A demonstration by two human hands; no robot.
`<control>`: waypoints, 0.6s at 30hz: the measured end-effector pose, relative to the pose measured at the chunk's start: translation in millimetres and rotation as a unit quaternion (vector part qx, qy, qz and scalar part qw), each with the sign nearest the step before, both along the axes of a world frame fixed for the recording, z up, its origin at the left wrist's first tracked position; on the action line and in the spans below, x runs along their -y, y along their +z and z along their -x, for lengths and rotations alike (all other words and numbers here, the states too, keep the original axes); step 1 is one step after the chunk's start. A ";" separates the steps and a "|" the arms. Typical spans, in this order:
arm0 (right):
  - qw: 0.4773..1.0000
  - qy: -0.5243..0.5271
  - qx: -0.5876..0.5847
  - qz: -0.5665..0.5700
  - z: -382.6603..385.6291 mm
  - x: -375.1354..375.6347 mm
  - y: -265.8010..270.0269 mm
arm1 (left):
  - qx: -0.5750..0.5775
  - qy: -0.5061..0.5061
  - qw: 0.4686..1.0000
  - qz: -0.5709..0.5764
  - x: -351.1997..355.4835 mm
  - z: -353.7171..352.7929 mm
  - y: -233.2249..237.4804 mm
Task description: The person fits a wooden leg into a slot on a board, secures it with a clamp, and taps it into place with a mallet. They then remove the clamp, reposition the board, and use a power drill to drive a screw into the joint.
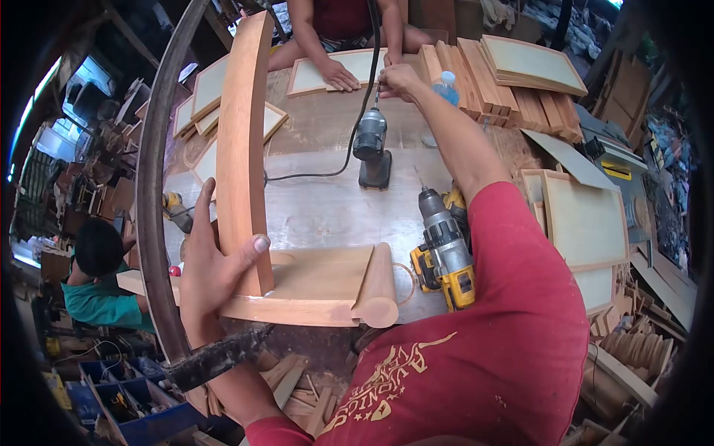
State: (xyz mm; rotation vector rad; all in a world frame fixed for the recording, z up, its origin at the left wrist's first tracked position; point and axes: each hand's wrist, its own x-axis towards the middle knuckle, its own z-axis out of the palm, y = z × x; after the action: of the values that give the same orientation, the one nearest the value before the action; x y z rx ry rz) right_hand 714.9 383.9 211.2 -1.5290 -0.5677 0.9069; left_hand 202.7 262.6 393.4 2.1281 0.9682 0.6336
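My left hand [212,271] grips the lower end of a tall curved wooden piece [244,134] that stands upright on a flat wooden panel with a rolled edge [327,286]. My right hand [398,80] reaches far across the table, fingers pinched on the black cord just above a small router [370,145] that stands upright on the tabletop. A yellow and grey cordless drill [446,249] lies by my right arm, near the panel.
Another person sits across the table with a hand [338,74] on a framed panel. Stacked wooden frames [520,74] lie at the far right, with a water bottle [446,88]. More panels [584,219] sit right. A person in green [93,286] crouches lower left beside blue bins [126,398].
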 end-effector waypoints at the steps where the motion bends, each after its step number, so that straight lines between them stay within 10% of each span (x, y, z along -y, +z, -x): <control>1: 1.000 0.003 0.008 -0.002 -2.5 -1.8 -1.5 | -0.006 -0.001 1.000 -0.003 -1.7 -1.3 0.8; 18: 0.972 -0.049 0.171 0.156 16.2 14.0 12.8 | -0.027 -0.012 1.000 0.007 -13.1 -12.1 4.4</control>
State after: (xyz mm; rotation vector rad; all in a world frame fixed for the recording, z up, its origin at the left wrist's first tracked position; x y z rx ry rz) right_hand 698.7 369.9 224.0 -2.0031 -0.6069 0.6814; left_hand 214.8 275.7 397.8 2.1517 0.9731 0.5587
